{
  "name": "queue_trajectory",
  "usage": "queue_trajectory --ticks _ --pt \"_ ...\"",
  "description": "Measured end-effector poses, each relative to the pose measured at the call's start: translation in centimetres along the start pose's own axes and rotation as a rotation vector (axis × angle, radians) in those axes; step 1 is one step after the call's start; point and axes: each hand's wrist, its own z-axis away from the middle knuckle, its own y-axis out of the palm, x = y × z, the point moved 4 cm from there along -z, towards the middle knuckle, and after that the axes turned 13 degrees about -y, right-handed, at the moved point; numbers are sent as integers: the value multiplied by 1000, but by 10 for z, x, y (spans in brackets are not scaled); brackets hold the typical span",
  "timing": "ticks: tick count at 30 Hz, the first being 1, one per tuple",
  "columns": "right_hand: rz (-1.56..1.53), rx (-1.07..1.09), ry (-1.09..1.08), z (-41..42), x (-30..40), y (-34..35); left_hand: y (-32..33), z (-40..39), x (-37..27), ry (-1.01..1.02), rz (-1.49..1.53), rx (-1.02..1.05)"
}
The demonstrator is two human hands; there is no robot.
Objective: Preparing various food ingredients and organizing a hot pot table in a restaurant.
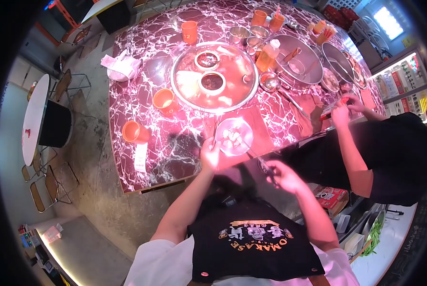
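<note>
Scissors [268, 171] are in my right hand [283, 175], with dark handles and blades reaching over a round white plate [247, 125] near the table's front edge. Pale pieces of food [231, 139] lie on the plate. At the plate's left edge, my left hand [210, 152] holds slim metal tongs [215, 128], pointing away from me. A brown mat [261, 136] lies under the plate. Beyond it stands a large round metal pan [179, 96] with reddish contents and two small round bowls [212, 83] in it. Glare hides some detail on the plate.
Orange cups [134, 132] and a paper slip [140, 159] lie to the left, near a bundled cloth [123, 68]. A ladle [270, 84], a bottle [267, 57] and a big metal pot [310, 77] stand right of the pan. A co-worker [378, 153] at right handles a red object [329, 111].
</note>
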Motion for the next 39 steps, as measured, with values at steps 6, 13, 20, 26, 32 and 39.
queue_trajectory --ticks 6,13,20,26,32,39 --pt "-195 -151 -171 92 -97 -17 19 16 -37 -258 144 228" --pt "-396 -556 223 244 -366 -63 32 35 -37 -251 318 118" --pt "-606 -855 199 399 -538 -101 77 164 -50 -162 86 68" --pt "-747 -930 230 470 -565 -121 191 345 -12 151 -372 449" --pt "-845 -1059 128 486 -579 -153 374 485 31 -466 -307 985" --pt "-1051 -1395 15 514 -575 -204 627 577 19 -587 -288 1252"
